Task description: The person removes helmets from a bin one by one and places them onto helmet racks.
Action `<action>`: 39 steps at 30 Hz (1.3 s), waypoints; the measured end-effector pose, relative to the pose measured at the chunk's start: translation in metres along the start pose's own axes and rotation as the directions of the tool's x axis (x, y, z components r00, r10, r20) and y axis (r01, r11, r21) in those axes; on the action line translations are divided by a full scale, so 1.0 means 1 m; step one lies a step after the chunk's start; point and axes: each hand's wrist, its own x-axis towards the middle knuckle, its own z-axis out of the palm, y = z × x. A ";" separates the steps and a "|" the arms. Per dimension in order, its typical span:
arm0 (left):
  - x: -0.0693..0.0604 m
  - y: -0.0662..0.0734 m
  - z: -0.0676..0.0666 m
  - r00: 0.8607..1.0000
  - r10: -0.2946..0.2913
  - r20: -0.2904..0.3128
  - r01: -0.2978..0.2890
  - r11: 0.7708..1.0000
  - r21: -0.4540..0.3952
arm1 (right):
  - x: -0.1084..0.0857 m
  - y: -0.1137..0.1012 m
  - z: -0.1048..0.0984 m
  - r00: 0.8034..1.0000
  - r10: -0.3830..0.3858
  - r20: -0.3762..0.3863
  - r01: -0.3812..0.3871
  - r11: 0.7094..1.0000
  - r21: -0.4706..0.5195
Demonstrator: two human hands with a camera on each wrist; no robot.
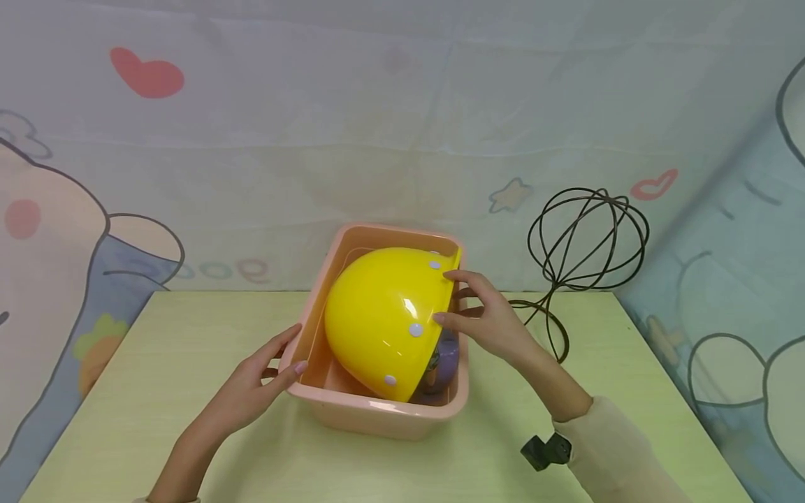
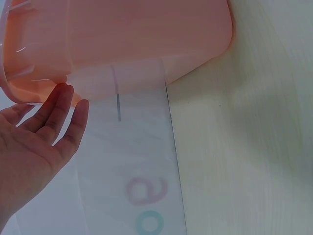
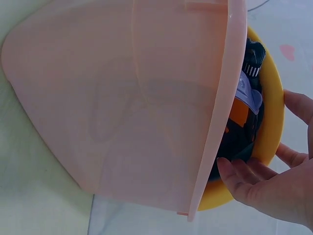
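The right hand (image 1: 497,321) pinches the yellow helmet's (image 1: 377,314) right edge, fingers bent; the left hand (image 1: 251,391), fingers partly spread, grips the pink tub's (image 1: 371,413) left rim — likely steadying it. The helmet lies tipped inside — tub on the worktop (image 1: 214,335).
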 end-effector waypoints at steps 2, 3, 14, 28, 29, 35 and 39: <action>0.000 0.000 0.000 1.000 0.002 -0.001 -0.002 1.000 0.002 | 0.000 -0.001 0.000 1.000 0.008 -0.001 -0.008 1.000 0.003; 0.000 0.000 0.000 1.000 0.003 -0.001 -0.003 1.000 0.002 | 0.000 -0.002 0.000 1.000 0.012 -0.002 -0.012 1.000 0.005; 0.000 -0.002 0.001 1.000 0.020 -0.010 -0.020 1.000 -0.004 | -0.002 -0.005 0.002 0.999 0.024 -0.031 -0.024 1.000 -0.005; 0.001 -0.001 0.001 1.000 0.023 -0.013 -0.023 1.000 -0.005 | -0.002 -0.002 0.003 0.999 0.010 -0.043 -0.009 0.999 0.036; 0.001 -0.001 0.001 1.000 0.024 -0.013 -0.024 1.000 -0.005 | -0.002 -0.002 0.004 0.999 0.010 -0.043 -0.008 0.999 0.040; 0.001 -0.001 0.001 1.000 0.020 -0.010 -0.020 1.000 -0.009 | -0.005 0.000 0.007 0.999 0.000 -0.052 0.002 0.999 0.035; 0.001 0.000 0.000 1.000 0.017 -0.007 -0.017 1.000 -0.005 | -0.006 0.001 0.009 0.998 -0.022 -0.057 0.023 0.999 0.022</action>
